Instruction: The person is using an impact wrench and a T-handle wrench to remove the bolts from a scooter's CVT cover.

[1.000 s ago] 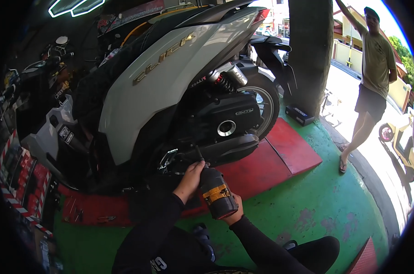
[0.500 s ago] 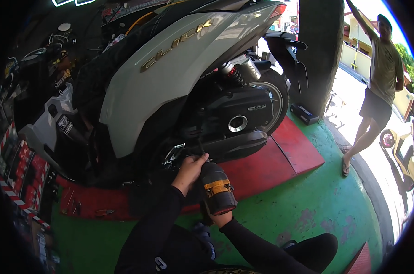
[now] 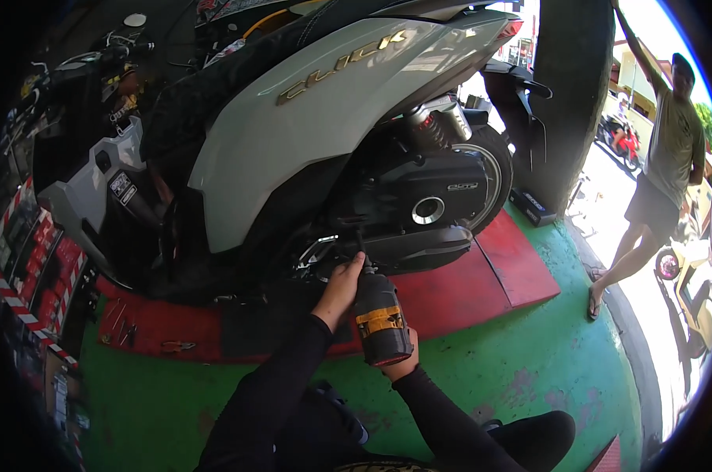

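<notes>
The right hand (image 3: 404,363) wraps its fingers around the grip of a black cordless driver (image 3: 379,316) with a yellow band, low over the green floor (image 3: 529,377). The left hand (image 3: 342,285) closes its fingers over the tool's front end, whose bit points up at the underside of the white scooter (image 3: 309,118). The scooter stands on a red platform (image 3: 466,291). Beyond, a bystander (image 3: 662,173) leans on a pillar (image 3: 568,94).

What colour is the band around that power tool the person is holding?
Yellow-orange, on an otherwise black power drill; the head view shows it clearly, gripped by both hands.
</notes>
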Tool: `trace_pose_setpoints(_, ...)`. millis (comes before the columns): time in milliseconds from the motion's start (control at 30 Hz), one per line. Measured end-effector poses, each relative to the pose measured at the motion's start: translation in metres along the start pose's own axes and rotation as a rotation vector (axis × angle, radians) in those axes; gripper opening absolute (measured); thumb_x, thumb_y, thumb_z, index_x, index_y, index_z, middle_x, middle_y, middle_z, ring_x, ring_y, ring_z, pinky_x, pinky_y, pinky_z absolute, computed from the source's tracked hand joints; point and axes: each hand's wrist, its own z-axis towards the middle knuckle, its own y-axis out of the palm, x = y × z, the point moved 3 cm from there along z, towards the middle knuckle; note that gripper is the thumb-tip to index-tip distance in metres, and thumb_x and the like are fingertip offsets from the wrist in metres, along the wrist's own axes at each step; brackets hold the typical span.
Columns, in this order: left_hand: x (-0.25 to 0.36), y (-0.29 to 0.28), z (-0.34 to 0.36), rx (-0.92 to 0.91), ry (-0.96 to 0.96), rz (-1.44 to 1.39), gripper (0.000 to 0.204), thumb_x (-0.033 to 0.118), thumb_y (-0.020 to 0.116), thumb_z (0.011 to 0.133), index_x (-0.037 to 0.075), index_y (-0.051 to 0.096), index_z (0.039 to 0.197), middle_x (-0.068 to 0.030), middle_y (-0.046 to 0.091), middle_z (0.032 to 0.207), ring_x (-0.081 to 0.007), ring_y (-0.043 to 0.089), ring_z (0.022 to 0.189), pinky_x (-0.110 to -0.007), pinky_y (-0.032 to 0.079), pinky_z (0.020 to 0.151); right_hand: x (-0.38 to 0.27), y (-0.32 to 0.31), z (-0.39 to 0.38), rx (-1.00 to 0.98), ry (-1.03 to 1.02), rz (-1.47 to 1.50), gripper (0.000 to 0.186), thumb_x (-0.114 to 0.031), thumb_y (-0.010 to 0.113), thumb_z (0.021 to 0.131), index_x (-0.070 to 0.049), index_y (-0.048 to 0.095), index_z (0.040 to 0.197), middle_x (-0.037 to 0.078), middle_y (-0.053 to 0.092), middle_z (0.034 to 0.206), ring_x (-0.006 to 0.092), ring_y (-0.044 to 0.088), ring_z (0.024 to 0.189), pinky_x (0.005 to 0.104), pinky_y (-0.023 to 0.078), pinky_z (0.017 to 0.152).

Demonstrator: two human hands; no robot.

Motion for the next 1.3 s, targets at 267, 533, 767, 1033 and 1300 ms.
trace_pose_setpoints(267,-0.013,0.0,-0.007,-0.092,0.096,-0.072,0.04,0.038,0.051,0.099,0.001,0.064,0.105,-0.0043,0.063,0.091,-0.0106,0.056,0.076,-0.023,0.045,0.07,-0.049,-0.003,-0.011,0.054,-0.117,-0.319,0.041,-0.01,0.073,0.07,0.0,0.062,0.109,0.013,0.07,0.091,0.0281,0.065,0.073,0.0339,0.05,0.067)
trace_pose_setpoints(533,-0.007,-0.03,-0.048,-0.165,0.149,0.041,0.035,0.032,0.05,0.099,0.002,0.063,0.111,-0.0054,0.064,0.101,-0.0109,0.056,0.085,-0.024,0.045,0.077,-0.067,0.002,-0.031,-0.307,-0.155,-0.466,0.04,-0.004,0.072,0.07,0.0,0.063,0.109,0.011,0.071,0.091,0.0237,0.065,0.074,0.0313,0.051,0.071)
trace_pose_setpoints(767,-0.018,-0.094,-0.074,-0.14,0.031,0.045,0.029,0.026,0.05,0.097,0.002,0.062,0.106,-0.0072,0.066,0.102,-0.0128,0.059,0.085,-0.023,0.046,0.077,-0.069,0.061,-0.047,-0.41,0.006,-0.351,0.046,-0.007,0.071,0.069,0.001,0.059,0.113,0.016,0.069,0.093,0.0298,0.064,0.075,0.0349,0.05,0.071)
trace_pose_setpoints(1033,-0.004,-0.118,-0.053,-0.245,0.015,-0.127,0.022,0.018,0.049,0.093,0.001,0.058,0.103,-0.0094,0.068,0.101,-0.015,0.062,0.085,-0.025,0.049,0.078,-0.067,0.092,-0.011,-0.381,-0.01,-0.634,0.053,-0.004,0.067,0.068,0.007,0.054,0.119,0.024,0.067,0.098,0.0406,0.064,0.085,0.0389,0.05,0.073)
trace_pose_setpoints(1300,0.004,-0.111,-0.045,-0.306,0.05,-0.115,0.031,0.018,0.056,0.091,0.001,0.055,0.117,-0.0104,0.066,0.111,-0.0156,0.061,0.092,-0.026,0.049,0.083,-0.029,0.082,0.004,-0.328,-0.103,-0.501,0.055,-0.004,0.069,0.067,0.006,0.055,0.119,0.022,0.067,0.098,0.0368,0.065,0.081,0.0369,0.05,0.072)
